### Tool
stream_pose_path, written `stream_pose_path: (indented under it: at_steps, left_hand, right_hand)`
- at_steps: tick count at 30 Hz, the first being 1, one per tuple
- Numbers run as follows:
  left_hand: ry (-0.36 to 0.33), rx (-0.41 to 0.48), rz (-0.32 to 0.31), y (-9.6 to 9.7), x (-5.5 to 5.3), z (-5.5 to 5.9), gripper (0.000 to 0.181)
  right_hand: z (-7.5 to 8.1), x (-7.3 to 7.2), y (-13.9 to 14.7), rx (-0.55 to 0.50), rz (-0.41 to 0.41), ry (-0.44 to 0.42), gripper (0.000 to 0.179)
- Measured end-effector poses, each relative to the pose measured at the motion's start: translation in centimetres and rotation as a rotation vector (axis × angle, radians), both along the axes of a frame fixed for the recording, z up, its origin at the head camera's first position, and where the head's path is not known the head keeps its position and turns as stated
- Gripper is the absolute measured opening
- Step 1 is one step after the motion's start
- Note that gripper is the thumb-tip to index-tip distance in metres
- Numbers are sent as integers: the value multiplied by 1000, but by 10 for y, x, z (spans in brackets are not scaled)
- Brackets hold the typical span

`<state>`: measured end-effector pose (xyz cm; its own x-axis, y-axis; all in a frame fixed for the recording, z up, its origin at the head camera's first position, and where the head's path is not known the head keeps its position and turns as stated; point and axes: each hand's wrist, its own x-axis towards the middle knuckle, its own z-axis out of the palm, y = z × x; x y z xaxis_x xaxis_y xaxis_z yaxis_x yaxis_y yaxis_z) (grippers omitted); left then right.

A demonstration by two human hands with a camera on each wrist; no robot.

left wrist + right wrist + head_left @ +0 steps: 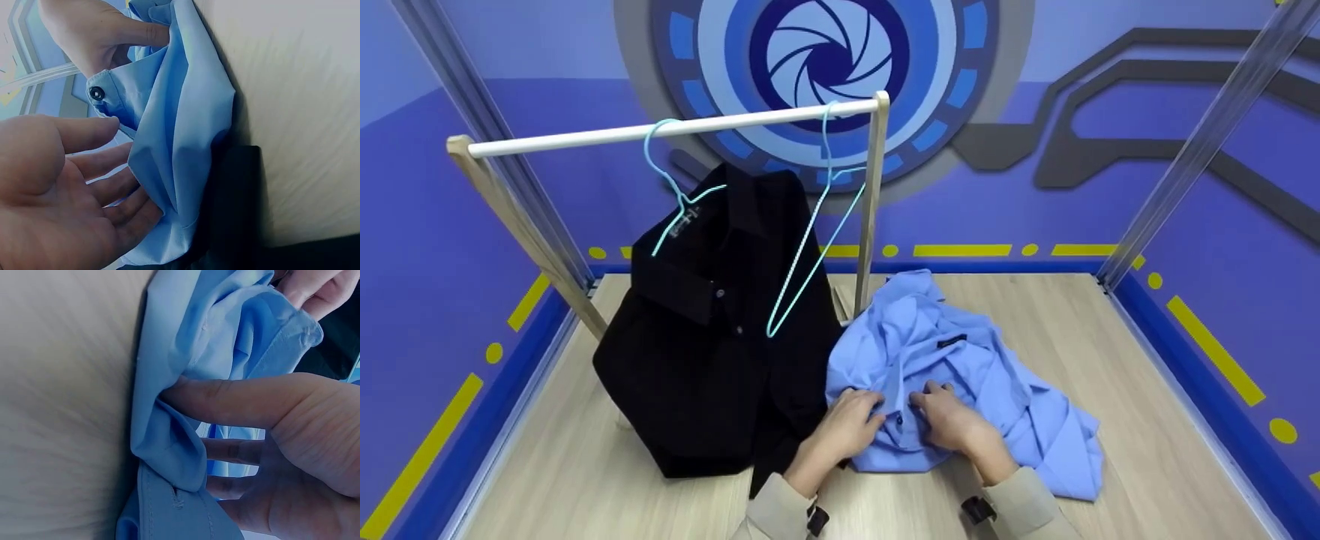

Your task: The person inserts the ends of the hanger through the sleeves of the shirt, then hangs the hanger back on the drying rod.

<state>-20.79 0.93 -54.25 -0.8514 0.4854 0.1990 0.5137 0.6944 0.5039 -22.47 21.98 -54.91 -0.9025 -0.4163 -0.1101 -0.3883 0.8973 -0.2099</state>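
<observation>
A light blue shirt (pixel 885 337) lies rumpled on the table, with a dark label (pixel 952 340) and a dark button (pixel 97 93) showing. My left hand (pixel 851 421) is at its near left part, its fingers (pixel 107 188) loosely bent against the cloth and the thumb standing apart. At the near middle of the shirt, my right hand (pixel 956 426) presses its thumb into a fold. The other right fingers (pixel 233 450) reach fairly straight behind that fold, their tips hidden by cloth, with a gap between them and the thumb.
Left of the shirt stands a rack with a white rail (pixel 585 140) and wooden posts. A black shirt (pixel 705 390) hangs there on a light teal hanger (pixel 669 180). Another teal hanger (pixel 810 225), bare, hangs near the right post (pixel 872 202). Blue-purple walls enclose the table (pixel 1140 420).
</observation>
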Motion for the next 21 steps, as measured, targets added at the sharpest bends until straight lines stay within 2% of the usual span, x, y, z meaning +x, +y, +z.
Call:
stream_pose_path:
  at_steps: [11, 16, 21]
  left_hand:
    - [-30, -16, 35, 1, -3, -3, 23]
    - [-77, -14, 50, 3, -6, -2, 24]
    - [-136, -19, 23, 4, -8, 1, 18]
  right_hand:
    - [0, 0, 2, -25, 17, 12, 47]
    - [-1, 0, 4, -33, 31, 26, 46]
    - [-1, 1, 4, -53, 29, 24, 46]
